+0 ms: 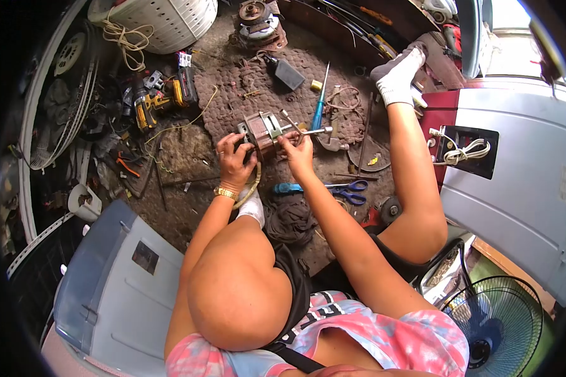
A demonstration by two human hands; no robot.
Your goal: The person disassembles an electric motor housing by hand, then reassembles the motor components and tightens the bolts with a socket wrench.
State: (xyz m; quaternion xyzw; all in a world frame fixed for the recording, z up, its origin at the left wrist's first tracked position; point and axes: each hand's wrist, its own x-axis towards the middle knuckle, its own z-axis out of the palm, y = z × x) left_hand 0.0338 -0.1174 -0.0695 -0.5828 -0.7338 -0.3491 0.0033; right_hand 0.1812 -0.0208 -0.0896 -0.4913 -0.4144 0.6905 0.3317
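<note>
An electric motor point(261, 129) with a metal casing lies on the brown woven mat in front of me. My left hand point(236, 162) is closed on its left side, fingers curled against the casing. A cable point(255, 188) runs down from the motor past my wrist. At the motor's right end, my right hand point(296, 152) is closed around a Y-shaped socket wrench point(308, 131). One wrench arm points at the motor; whether it sits on a nut is too small to tell. A blue-handled screwdriver point(319, 113) and a hammer point(333, 144) lie just to the right.
Blue scissors point(355, 192) and a dark cloth point(290, 220) lie near my foot. Yellow power drills point(146, 107) are at left, a black bottle point(288, 75) and another motor part point(258, 25) beyond. Appliance panels point(516, 188) flank me; a fan point(493, 327) stands behind right.
</note>
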